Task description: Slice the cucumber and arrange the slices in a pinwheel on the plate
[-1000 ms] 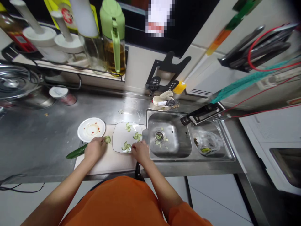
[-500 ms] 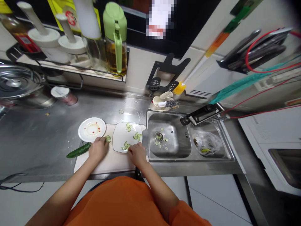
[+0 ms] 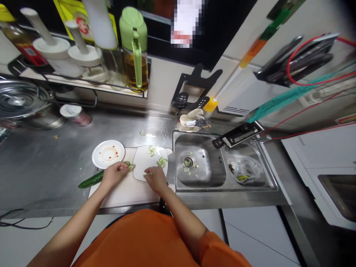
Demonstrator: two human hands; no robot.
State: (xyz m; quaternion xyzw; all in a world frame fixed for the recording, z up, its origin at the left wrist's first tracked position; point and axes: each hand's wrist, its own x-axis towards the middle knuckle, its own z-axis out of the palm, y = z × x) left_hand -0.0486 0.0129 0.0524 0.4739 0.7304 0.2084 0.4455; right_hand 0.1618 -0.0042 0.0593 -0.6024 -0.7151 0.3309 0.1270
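Note:
My left hand (image 3: 113, 174) pinches a thin cucumber slice (image 3: 130, 168) just left of the square white plate (image 3: 140, 157). Behind its fingertips another pale green slice shows on the cutting board (image 3: 122, 194). My right hand (image 3: 156, 179) is over the plate's near right part, its fingers drawn together at the cucumber pieces there and mostly covering them. Two pinwheels of cucumber slices (image 3: 161, 162) lie uncovered on the plate's right half. The uncut cucumber (image 3: 91, 180) rests left of my left hand, partly behind it.
A round white plate (image 3: 101, 155) with red bits stands behind my left hand. The steel sink (image 3: 200, 178) at the right holds cucumber scraps by its drain, and a plastic bag (image 3: 246, 168) lies in the second basin. A tin (image 3: 75, 115) and a lidded pot (image 3: 25, 104) stand back left.
My left hand has lifted a slice and brought it right, toward the square plate. My right hand has shifted left over the plate, covering the near pinwheel.

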